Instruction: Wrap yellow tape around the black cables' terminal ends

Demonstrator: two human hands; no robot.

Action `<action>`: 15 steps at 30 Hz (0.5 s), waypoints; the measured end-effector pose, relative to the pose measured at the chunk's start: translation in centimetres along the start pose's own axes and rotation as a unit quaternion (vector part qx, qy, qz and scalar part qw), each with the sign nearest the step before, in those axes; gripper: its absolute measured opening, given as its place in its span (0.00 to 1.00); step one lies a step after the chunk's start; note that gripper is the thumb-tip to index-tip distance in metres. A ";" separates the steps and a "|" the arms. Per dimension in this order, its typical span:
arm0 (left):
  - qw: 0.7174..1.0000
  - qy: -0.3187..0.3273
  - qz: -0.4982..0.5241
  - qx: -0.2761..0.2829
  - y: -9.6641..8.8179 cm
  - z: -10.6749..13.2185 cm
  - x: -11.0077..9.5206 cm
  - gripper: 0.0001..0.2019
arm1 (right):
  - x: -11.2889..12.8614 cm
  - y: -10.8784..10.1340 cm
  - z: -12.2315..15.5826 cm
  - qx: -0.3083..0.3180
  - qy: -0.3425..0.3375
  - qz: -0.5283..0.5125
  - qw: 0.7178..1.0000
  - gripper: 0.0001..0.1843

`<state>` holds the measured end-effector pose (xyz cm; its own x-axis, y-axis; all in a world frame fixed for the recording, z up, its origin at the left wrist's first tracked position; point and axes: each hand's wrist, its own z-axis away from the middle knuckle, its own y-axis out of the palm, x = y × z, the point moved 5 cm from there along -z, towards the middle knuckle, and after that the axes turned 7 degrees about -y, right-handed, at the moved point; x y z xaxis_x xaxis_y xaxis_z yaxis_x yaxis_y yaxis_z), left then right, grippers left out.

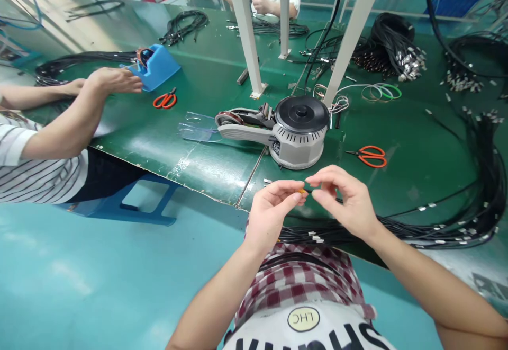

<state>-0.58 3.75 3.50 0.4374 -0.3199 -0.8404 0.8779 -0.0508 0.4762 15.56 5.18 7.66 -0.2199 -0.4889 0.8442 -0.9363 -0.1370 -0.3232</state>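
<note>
While both hands meet above the bench (159, 143) edge, the left hand (273, 207) pinches a small orange tape piece (302, 191) between thumb and forefinger; the right hand (345, 202) closes fingertips just beside it, holding nothing I can see. Light, limp and probably sticky, it is best held by its edges. Two scissors (165, 100) (370, 155), one tape dispenser (286, 130), one blue holder (155, 65).

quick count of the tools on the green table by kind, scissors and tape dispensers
orange-handled scissors: 2
grey tape dispenser: 1
blue tape dispenser: 1
total: 4
</note>
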 end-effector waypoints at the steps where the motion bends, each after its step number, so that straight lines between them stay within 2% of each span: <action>1: 1.000 0.005 -0.002 0.000 0.1 0.0 0.0 0.10 | 0.2 0.2 -0.1 0.006 -0.013 0.019 1.000 0.08; 4: 1.000 0.009 -0.013 -0.013 0.1 0.0 0.0 0.11 | 0.8 0.7 -0.3 0.001 -0.049 0.059 0.997 0.06; 7: 0.999 -0.002 -0.035 -0.021 0.1 0.0 -0.1 0.10 | 1.1 0.9 -0.2 -0.004 -0.106 0.104 0.989 0.08; 11: 0.999 -0.028 -0.045 -0.010 -0.1 -0.1 0.2 0.10 | 1.3 0.8 0.4 0.019 -0.210 0.230 0.950 0.12; 15: 0.999 -0.054 -0.009 0.007 -0.2 -0.2 0.6 0.09 | 1.1 0.7 1.1 0.044 -0.243 0.286 0.926 0.15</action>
<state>-0.50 3.75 2.84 0.3977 -0.4180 -0.8168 0.8822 -0.0703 0.4655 14.98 3.59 7.88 -0.5036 -0.8303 0.2387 -0.6741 0.2049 -0.7097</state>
